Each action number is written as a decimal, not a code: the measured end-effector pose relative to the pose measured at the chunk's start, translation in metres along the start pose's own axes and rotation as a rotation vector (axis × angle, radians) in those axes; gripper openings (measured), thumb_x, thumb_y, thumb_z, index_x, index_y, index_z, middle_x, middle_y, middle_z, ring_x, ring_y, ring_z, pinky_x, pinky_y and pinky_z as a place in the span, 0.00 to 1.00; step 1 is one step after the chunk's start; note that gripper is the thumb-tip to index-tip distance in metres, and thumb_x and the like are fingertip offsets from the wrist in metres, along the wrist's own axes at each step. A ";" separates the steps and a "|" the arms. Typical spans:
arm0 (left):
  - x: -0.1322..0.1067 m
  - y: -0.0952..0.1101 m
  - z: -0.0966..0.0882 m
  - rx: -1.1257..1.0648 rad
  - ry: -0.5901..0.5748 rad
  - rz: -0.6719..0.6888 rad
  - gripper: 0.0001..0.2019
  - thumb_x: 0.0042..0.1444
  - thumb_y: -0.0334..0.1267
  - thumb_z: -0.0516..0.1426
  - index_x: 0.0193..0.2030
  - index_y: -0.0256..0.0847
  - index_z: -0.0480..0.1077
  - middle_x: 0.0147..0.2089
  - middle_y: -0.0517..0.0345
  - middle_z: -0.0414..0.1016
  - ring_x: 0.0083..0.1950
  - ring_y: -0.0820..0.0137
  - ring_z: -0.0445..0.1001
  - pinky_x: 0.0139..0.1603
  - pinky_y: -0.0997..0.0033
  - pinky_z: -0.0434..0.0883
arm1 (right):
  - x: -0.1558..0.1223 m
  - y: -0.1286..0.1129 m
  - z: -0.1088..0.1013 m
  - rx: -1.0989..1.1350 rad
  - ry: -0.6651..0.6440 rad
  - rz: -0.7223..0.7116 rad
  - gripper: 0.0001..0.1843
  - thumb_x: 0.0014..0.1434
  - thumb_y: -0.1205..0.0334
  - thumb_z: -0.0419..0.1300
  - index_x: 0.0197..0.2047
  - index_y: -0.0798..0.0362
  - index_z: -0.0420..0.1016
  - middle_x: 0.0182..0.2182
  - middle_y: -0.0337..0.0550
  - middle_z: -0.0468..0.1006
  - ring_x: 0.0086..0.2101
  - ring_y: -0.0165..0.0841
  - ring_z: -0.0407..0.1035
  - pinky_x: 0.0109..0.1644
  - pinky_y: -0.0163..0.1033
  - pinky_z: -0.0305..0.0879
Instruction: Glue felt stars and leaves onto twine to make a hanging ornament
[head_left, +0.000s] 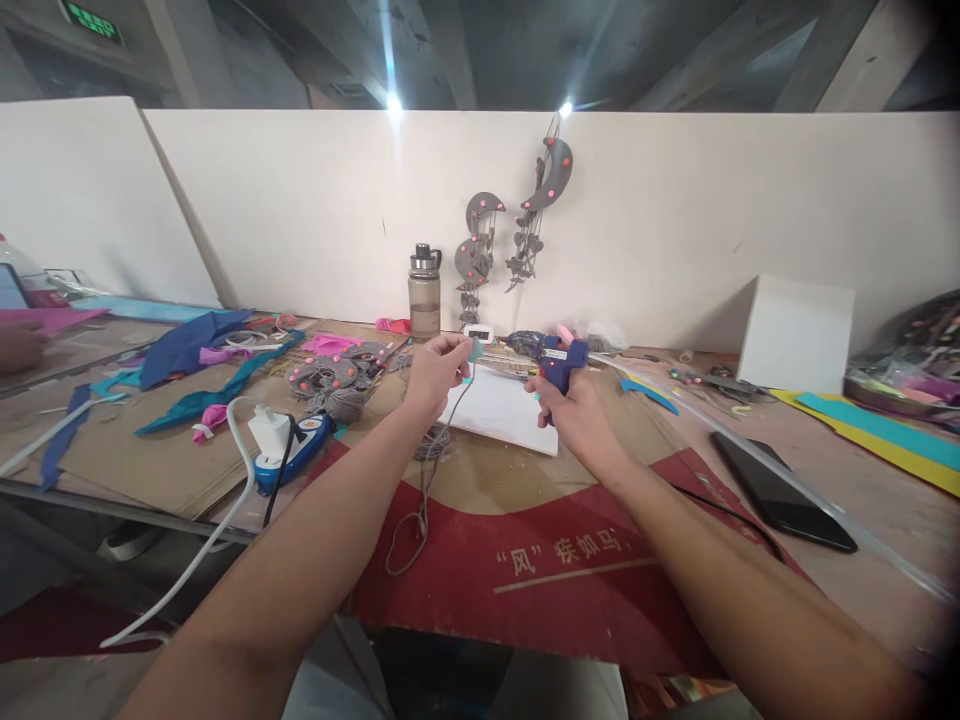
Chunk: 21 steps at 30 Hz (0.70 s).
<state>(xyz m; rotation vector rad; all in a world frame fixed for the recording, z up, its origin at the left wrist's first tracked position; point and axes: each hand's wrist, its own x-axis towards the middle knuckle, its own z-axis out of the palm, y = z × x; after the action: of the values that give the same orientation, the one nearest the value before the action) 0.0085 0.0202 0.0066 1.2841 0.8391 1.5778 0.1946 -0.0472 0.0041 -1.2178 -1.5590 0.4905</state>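
Observation:
My left hand (435, 375) is raised over the table with its fingers pinched on a small teal piece (474, 352); a grey string (424, 480) hangs from it down to the red cardboard (525, 570). My right hand (566, 400) is closed round the grip of a blue hot glue gun (559, 362), whose nozzle points left toward the teal piece. A white sheet (502, 415) lies under both hands.
A clear water bottle (424, 292) stands at the back wall below grey moon-shaped hangings (480, 245). A power strip with a white plug (281, 445) lies to the left, among blue and teal fabric scraps (202, 380). A black phone (780, 490) and a white box (796, 335) are on the right.

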 end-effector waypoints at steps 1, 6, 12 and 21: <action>0.001 0.000 0.000 0.031 0.015 0.032 0.11 0.45 0.43 0.63 0.30 0.37 0.70 0.23 0.64 0.65 0.21 0.81 0.60 0.19 0.80 0.52 | 0.003 0.002 -0.002 0.013 -0.026 0.074 0.16 0.58 0.51 0.55 0.43 0.54 0.70 0.33 0.46 0.78 0.23 0.30 0.67 0.28 0.37 0.64; -0.001 0.002 0.000 0.296 0.068 0.232 0.08 0.49 0.41 0.60 0.32 0.37 0.73 0.25 0.62 0.68 0.23 0.79 0.59 0.23 0.79 0.57 | 0.018 0.015 -0.009 -0.334 -0.230 0.368 0.15 0.59 0.55 0.54 0.32 0.56 0.75 0.31 0.50 0.80 0.27 0.33 0.72 0.29 0.35 0.63; -0.006 0.004 0.003 0.415 0.026 0.382 0.10 0.53 0.39 0.58 0.39 0.37 0.73 0.29 0.59 0.72 0.27 0.77 0.64 0.27 0.78 0.62 | 0.020 0.015 -0.014 -0.897 -0.339 0.298 0.21 0.60 0.50 0.54 0.37 0.59 0.79 0.38 0.60 0.80 0.40 0.43 0.74 0.39 0.40 0.63; -0.014 0.007 0.007 0.590 0.000 0.533 0.06 0.54 0.34 0.56 0.35 0.40 0.75 0.35 0.57 0.77 0.31 0.74 0.71 0.33 0.75 0.68 | 0.007 0.001 -0.014 -0.989 -0.135 0.072 0.20 0.61 0.49 0.53 0.36 0.58 0.76 0.34 0.60 0.78 0.38 0.46 0.73 0.40 0.45 0.62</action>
<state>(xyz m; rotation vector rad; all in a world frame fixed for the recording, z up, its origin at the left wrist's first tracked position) 0.0140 0.0045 0.0100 2.0599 1.0687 1.7982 0.2085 -0.0444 0.0119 -2.0014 -1.9471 -0.2227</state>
